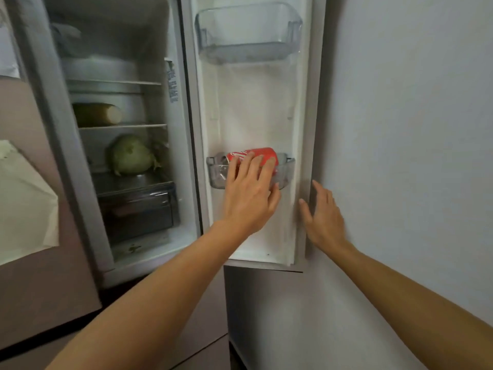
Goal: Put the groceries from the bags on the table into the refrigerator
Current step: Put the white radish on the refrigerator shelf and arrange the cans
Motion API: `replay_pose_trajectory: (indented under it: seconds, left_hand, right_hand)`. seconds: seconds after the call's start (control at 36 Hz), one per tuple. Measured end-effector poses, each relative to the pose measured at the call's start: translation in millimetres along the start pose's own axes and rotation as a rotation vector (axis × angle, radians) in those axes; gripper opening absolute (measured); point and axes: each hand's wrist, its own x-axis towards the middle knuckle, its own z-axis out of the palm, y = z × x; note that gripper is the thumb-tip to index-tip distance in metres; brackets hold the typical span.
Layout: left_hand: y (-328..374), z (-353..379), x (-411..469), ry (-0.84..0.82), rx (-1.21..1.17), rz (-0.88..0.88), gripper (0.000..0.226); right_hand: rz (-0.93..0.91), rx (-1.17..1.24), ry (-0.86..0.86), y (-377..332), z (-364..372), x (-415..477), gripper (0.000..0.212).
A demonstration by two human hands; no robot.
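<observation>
A red soda can [262, 153] lies on its side in the lower clear bin [286, 172] of the open refrigerator door [253, 108]. My left hand [249, 194] reaches into that bin; its straight fingers lie across the can, and the thumb sits in front of the bin's wall. My right hand [324, 217] is open, fingers spread, and touches the door's outer edge just right of the bin. Inside the refrigerator a green cabbage [130, 156] rests on a lower shelf and a pale cylindrical vegetable [97, 114] on the shelf above.
An upper clear door bin [248, 33] holds nothing. A white lidded container [101, 72] sits on an upper shelf, and a dark drawer [138, 209] is at the bottom. A grey wall [413, 129] stands right of the door. A white bag [24, 198] hangs at the left.
</observation>
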Motion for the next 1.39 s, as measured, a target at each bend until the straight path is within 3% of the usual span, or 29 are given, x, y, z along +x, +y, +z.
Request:
replay_pose_trajectory:
  seconds: [0.17, 0.36, 0.58, 0.81, 1.06, 1.25, 1.39]
  left_hand:
    - [-2, -6, -2, 0.082, -0.013, 0.010, 0.032]
    - [-13, -25, -18, 0.116, -0.075, -0.056, 0.028]
    - [-79, -77, -60, 0.056, -0.086, -0.083, 0.032]
    - [-144, -114, -102, -0.063, -0.085, -0.228, 0.054]
    - [-193, -130, -149, -0.101, 0.000, -0.332, 0.053]
    - [-215, -141, -158, -0.023, 0.055, -0.356, 0.049]
    - [-228, -141, -150, 0.030, 0.164, -0.353, 0.053]
  right_hand:
    - [0.013, 0.140, -0.057, -1, 9, -8, 0.067]
    - [0.019, 0.161, -0.081, -10, -3, -17, 0.075]
    - [0.016, 0.259, -0.058, -69, -9, -65, 0.089]
    - [-0.079, 0.244, -0.044, -138, 10, -125, 0.101]
    - [-0.342, 0.106, -0.101, -182, 30, -148, 0.079]
    - [-0.549, 0.133, -0.112, -205, 66, -137, 0.069]
    - [-0.660, 0.025, -0.121, -212, 108, -111, 0.068]
